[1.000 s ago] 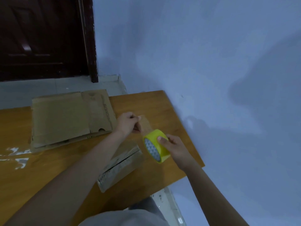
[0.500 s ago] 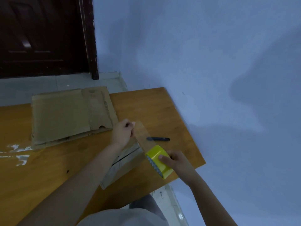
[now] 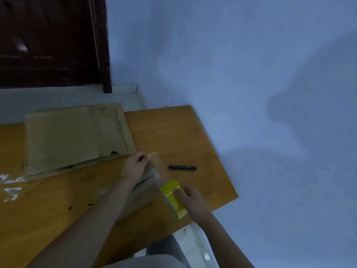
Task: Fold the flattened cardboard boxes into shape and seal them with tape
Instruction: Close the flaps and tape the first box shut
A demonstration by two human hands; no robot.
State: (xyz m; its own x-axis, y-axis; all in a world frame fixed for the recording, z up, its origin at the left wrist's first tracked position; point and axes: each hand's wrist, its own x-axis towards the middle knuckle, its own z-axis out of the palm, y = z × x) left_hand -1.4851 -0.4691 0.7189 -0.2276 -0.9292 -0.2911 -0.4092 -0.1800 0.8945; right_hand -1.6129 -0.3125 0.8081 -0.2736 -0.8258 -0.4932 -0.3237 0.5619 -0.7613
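Head view: a yellow tape roll [image 3: 174,199] is gripped by the right hand [image 3: 190,198], the fingers curled round its outer face, above the near right part of the wooden table [image 3: 173,130]. A strip of clear tape [image 3: 159,168] is drawn out from the roll, up and to the left, and its free end is pinched between thumb and fingertips of the left hand [image 3: 135,167]. Beneath the strip and the left forearm a small cardboard box [image 3: 139,192] lies on the table; much of it is covered by that forearm and by the tape, so how far its flaps are closed cannot be told.

Behind the left hand, a stack of flattened cardboard boxes [image 3: 75,136] lies flat on the far left part of the table, its far edge hanging past the table's back edge. A dark pen [image 3: 182,167] lies on the tabletop just to the right of the stretched tape, apart from both hands. White scraps [image 3: 11,184] are seen on the table at the left edge. A blue wall [image 3: 251,74] runs along the table's right side, and a dark wooden door [image 3: 48,39] stands in the background above a pale floor [image 3: 58,97]. Grey clothing [image 3: 146,262] of the person shows at the bottom edge.
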